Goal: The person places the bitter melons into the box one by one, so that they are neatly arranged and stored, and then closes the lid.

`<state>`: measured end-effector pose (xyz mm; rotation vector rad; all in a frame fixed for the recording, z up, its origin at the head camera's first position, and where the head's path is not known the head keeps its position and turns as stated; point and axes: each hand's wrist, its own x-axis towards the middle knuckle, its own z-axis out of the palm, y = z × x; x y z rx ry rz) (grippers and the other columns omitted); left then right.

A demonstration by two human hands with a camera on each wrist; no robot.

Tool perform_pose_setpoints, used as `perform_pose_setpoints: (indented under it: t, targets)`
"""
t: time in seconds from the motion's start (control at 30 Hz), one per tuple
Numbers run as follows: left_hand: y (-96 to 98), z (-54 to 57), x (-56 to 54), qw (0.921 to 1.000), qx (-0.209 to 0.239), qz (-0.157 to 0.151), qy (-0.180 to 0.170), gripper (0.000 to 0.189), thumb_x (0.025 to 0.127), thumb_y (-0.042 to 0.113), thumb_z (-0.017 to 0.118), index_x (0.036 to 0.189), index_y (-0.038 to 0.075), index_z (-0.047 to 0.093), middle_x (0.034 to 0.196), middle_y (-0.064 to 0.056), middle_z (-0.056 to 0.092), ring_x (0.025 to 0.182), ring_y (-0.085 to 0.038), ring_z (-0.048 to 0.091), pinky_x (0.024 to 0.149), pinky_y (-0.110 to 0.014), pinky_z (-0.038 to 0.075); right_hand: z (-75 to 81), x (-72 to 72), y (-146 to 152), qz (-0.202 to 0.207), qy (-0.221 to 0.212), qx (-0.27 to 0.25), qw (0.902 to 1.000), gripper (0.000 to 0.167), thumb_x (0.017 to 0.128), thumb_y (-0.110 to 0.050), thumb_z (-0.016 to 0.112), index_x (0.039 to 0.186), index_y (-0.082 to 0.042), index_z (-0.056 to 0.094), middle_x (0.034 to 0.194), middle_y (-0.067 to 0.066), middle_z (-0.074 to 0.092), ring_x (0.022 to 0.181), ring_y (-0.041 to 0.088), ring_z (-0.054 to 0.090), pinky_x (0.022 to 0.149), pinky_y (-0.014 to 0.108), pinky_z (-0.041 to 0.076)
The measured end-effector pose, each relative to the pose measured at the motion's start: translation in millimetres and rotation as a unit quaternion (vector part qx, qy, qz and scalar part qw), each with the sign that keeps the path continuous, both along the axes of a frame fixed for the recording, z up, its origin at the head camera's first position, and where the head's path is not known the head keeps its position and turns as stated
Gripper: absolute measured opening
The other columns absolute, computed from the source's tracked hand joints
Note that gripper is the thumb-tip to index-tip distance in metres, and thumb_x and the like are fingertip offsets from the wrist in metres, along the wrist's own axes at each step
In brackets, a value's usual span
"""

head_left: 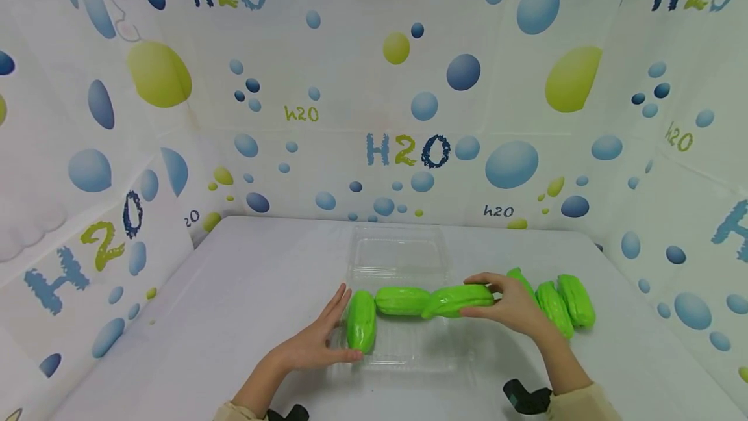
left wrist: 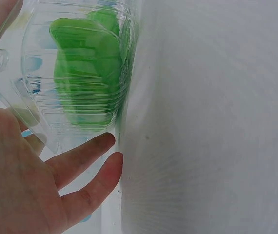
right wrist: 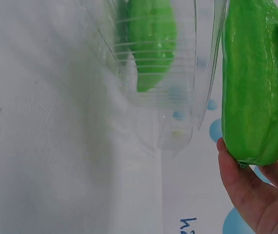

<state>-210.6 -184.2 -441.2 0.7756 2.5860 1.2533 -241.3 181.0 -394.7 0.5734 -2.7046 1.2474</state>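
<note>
My right hand [head_left: 510,304] holds a glossy green toy cucumber [head_left: 458,301] by its right end, thumb on the near side and fingers over the far side. In the right wrist view this cucumber [right wrist: 256,83] is raised beside the wall of a clear plastic clamshell box [right wrist: 178,126]. My left hand [head_left: 312,340] is spread along the box's left side, its fingers fairly straight. Inside the box [head_left: 403,364], one green cucumber [head_left: 361,322] lies lengthwise at the left and another [head_left: 402,301] lies crosswise at the back. The held cucumber's left tip overlaps the crosswise one.
Three more green cucumbers [head_left: 554,309] lie on the white table [head_left: 234,297] to the right, partly behind my right hand. The box's clear lid [head_left: 398,255] extends behind it. A patterned curtain [head_left: 327,70] stands around the table.
</note>
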Motion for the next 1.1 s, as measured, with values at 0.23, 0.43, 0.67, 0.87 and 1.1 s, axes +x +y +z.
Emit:
perform_pose_setpoints:
  t: [0.23,0.43,0.67,0.87,1.1]
  targets:
    - [-1.2,0.8,0.4,0.9999,0.005,-0.001,-0.009,0.104,0.078,0.039,0.071,0.148,0.015,-0.003,0.152,-0.01,-0.013,0.135,-0.042,0.004,0.087,-0.062,0.037,2.1,-2.9,-13.7,0.004,0.003,-0.006,1.0,0.05,0.065,-0.034,0.082,0.107,-0.013,0.066,0.108,0.004,0.062,0.089,0.023,0.055,0.065,0.032,0.048]
    - [-0.9,0.1,0.4,0.9999,0.007,-0.002,-0.009,0.105,0.078,0.039,0.071,0.148,0.015,-0.003,0.152,-0.01,-0.014,0.135,-0.041,0.002,0.086,-0.063,0.038,1.3,-3.1,-26.8,-0.002,-0.001,-0.005,1.0,0.05,0.064,-0.037,0.082,0.106,-0.015,0.067,0.108,0.002,0.062,0.089,0.023,0.054,0.066,0.032,0.047]
    - [0.2,-0.9,-0.7,1.0,0.007,-0.004,0.003,0.106,0.077,0.039,0.072,0.147,0.011,-0.002,0.152,-0.012,-0.013,0.136,-0.04,0.007,0.093,-0.06,0.034,-0.3,-4.4,-37.4,0.025,-0.006,-0.016,0.9996,0.048,0.066,-0.033,0.082,0.107,-0.014,0.066,0.109,0.003,0.061,0.087,0.02,0.054,0.065,0.031,0.047]
    - [1.4,-0.6,-0.3,0.9999,0.006,-0.008,0.012,0.105,0.078,0.039,0.071,0.147,0.009,-0.001,0.151,-0.014,-0.012,0.135,-0.04,0.007,0.095,-0.059,0.032,-2.9,-5.6,-45.4,0.042,0.006,-0.032,0.9986,0.045,0.067,-0.026,0.082,0.107,-0.013,0.066,0.108,0.003,0.062,0.086,0.019,0.054,0.068,0.033,0.046]
    - [0.6,-0.4,-0.6,0.9998,0.004,-0.01,0.014,0.105,0.078,0.039,0.071,0.147,0.009,-0.001,0.151,-0.015,-0.012,0.135,-0.041,0.009,0.093,-0.059,0.035,-3.6,-6.3,-54.3,0.052,0.005,-0.034,0.998,0.045,0.067,-0.027,0.082,0.105,-0.012,0.066,0.105,0.001,0.062,0.086,0.018,0.054,0.072,0.033,0.046]
